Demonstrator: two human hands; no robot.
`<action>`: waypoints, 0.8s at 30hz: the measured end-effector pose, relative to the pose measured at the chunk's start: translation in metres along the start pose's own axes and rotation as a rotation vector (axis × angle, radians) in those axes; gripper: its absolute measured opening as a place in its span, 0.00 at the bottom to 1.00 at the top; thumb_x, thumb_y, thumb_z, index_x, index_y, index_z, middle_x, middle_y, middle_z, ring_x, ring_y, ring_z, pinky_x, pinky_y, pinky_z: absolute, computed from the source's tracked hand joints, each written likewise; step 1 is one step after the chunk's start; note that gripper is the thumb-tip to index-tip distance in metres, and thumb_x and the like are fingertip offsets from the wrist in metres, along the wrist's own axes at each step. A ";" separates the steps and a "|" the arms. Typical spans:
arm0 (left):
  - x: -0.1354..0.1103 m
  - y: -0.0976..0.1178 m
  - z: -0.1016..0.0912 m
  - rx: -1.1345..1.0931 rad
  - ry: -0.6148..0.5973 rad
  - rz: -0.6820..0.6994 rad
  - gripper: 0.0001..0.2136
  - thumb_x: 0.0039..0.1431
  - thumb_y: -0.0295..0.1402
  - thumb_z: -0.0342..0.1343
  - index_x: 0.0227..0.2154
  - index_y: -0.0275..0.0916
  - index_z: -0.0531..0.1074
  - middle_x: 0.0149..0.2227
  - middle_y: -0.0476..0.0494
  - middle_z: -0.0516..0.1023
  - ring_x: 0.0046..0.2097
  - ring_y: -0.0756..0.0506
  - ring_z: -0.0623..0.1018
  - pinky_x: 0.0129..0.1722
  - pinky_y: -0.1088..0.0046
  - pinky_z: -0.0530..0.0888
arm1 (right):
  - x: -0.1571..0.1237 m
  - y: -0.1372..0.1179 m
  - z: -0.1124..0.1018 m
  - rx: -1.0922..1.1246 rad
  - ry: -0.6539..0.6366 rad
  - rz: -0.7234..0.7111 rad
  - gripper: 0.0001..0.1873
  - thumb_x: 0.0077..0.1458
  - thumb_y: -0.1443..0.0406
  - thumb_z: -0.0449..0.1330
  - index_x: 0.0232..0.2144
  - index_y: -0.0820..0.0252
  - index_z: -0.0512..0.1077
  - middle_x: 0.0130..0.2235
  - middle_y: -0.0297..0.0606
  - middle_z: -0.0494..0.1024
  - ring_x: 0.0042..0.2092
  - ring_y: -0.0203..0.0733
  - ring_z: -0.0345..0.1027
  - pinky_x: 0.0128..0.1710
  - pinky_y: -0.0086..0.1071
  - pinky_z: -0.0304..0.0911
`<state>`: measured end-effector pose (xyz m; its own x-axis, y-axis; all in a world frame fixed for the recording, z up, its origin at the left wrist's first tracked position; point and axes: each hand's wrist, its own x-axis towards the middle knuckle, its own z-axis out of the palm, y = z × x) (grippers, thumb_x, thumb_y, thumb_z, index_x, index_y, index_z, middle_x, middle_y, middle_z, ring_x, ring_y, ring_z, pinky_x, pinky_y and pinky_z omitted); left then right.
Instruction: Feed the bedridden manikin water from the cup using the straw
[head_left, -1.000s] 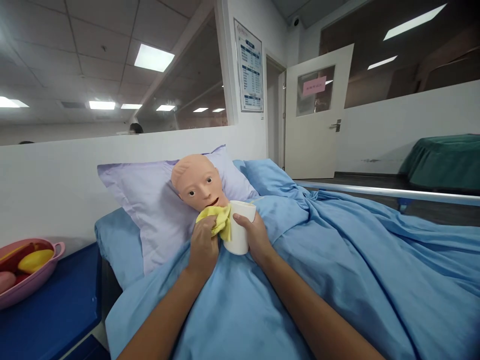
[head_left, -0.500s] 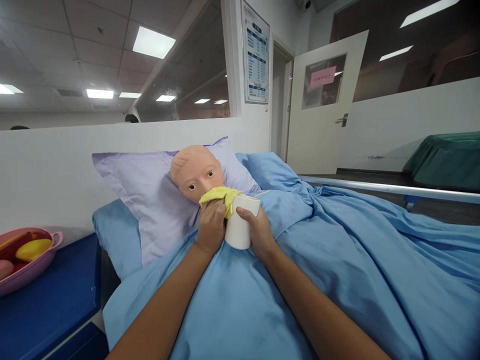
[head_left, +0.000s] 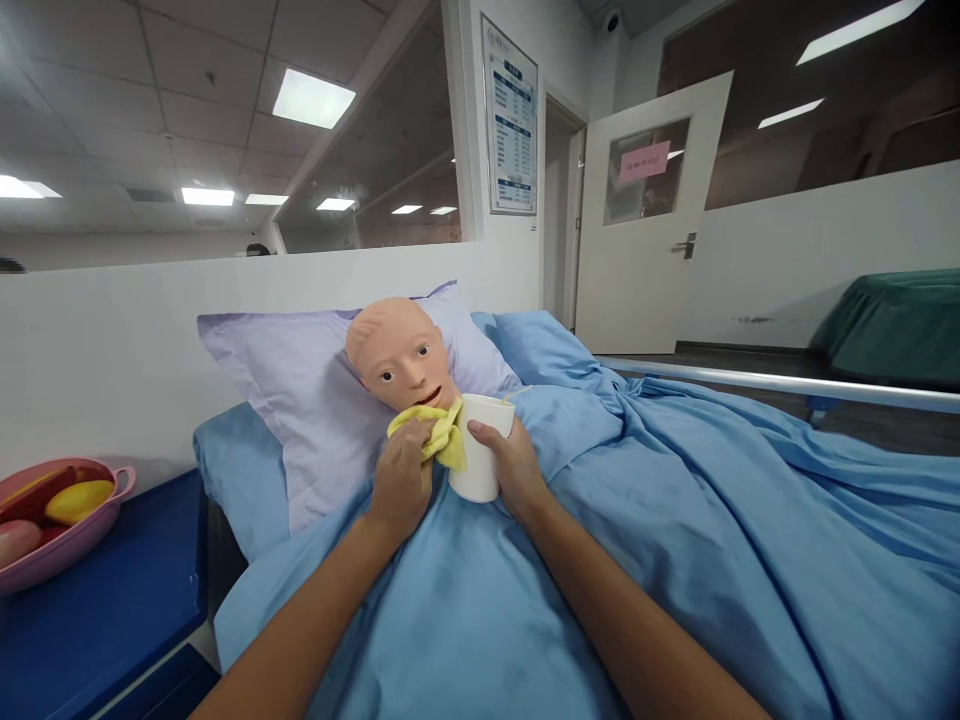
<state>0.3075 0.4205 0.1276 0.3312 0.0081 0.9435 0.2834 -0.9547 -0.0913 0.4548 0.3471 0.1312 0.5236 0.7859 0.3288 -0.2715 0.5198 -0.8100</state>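
Observation:
A mannequin (head_left: 397, 350) lies in the bed with its head on a lilac pillow (head_left: 300, 390). Closed around a yellow cloth (head_left: 448, 440), my left hand (head_left: 401, 475) is just below the mannequin's chin. The mannequin's mouth shows above the cloth. My right hand (head_left: 516, 465) grips a white cup (head_left: 476, 480) from its right side, thumb across the front. The cup stands nearly upright over the blue quilt (head_left: 480, 600), close beside the cloth. A thin pale stick or straw shows at its rim. What is inside the cup cannot be seen.
At the left, a pink basket (head_left: 82, 535) of fruit-like items sits on a blue-topped cabinet (head_left: 150, 570). A pale bed rail (head_left: 787, 382) runs along the far right side. Behind it stand an open door (head_left: 652, 270) and a green-covered object (head_left: 892, 325).
My left hand has lowered the yellow cloth from the mannequin's mouth to below its chin, uncovering the mouth. The cup in my right hand has barely shifted.

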 end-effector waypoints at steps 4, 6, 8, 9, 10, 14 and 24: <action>0.039 0.005 0.001 -0.035 0.107 0.195 0.15 0.63 0.18 0.48 0.49 0.41 0.62 0.51 0.37 0.79 0.60 0.44 0.75 0.58 0.54 0.74 | 0.003 0.001 0.000 -0.028 0.000 -0.058 0.25 0.43 0.57 0.70 0.44 0.57 0.73 0.41 0.36 0.82 0.39 0.46 0.76 0.37 0.35 0.71; 0.050 0.002 0.007 0.010 0.088 0.248 0.13 0.64 0.18 0.46 0.47 0.41 0.62 0.52 0.38 0.79 0.61 0.43 0.74 0.59 0.53 0.74 | 0.003 0.001 0.000 -0.033 -0.006 -0.078 0.24 0.43 0.58 0.70 0.43 0.57 0.73 0.40 0.35 0.82 0.38 0.45 0.75 0.36 0.34 0.70; 0.050 -0.003 0.015 0.076 0.032 0.258 0.11 0.66 0.20 0.45 0.47 0.39 0.64 0.52 0.36 0.80 0.60 0.43 0.75 0.58 0.55 0.75 | 0.002 -0.001 0.000 -0.012 -0.013 -0.057 0.25 0.43 0.57 0.71 0.44 0.57 0.73 0.40 0.36 0.82 0.37 0.44 0.75 0.36 0.34 0.70; 0.046 -0.006 0.018 0.107 0.010 0.255 0.11 0.66 0.20 0.45 0.46 0.39 0.65 0.52 0.35 0.80 0.59 0.42 0.76 0.57 0.56 0.75 | 0.002 -0.001 0.001 0.003 -0.016 -0.036 0.26 0.43 0.57 0.71 0.45 0.57 0.73 0.40 0.36 0.82 0.37 0.44 0.75 0.36 0.34 0.70; 0.041 -0.009 0.021 0.130 -0.001 0.247 0.10 0.66 0.21 0.45 0.46 0.38 0.65 0.52 0.34 0.80 0.59 0.42 0.77 0.57 0.57 0.75 | 0.001 -0.002 0.001 0.015 -0.019 -0.018 0.27 0.42 0.57 0.72 0.45 0.57 0.73 0.40 0.36 0.82 0.37 0.44 0.76 0.36 0.34 0.71; 0.013 -0.012 0.025 0.155 -0.007 0.168 0.10 0.67 0.22 0.46 0.46 0.38 0.67 0.51 0.35 0.80 0.55 0.43 0.79 0.55 0.58 0.75 | -0.001 -0.004 0.002 0.027 -0.024 -0.003 0.30 0.41 0.56 0.73 0.47 0.57 0.72 0.40 0.37 0.82 0.37 0.46 0.76 0.36 0.36 0.72; -0.022 -0.001 0.016 0.115 0.012 -0.015 0.08 0.65 0.23 0.46 0.43 0.39 0.66 0.41 0.39 0.80 0.43 0.44 0.80 0.43 0.63 0.76 | -0.004 -0.005 0.001 -0.033 -0.110 0.008 0.30 0.43 0.56 0.72 0.49 0.56 0.73 0.41 0.38 0.81 0.38 0.45 0.76 0.35 0.35 0.72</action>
<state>0.3140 0.4262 0.1020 0.3157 0.0182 0.9487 0.3900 -0.9139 -0.1122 0.4537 0.3420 0.1345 0.4291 0.8232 0.3718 -0.2480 0.5032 -0.8278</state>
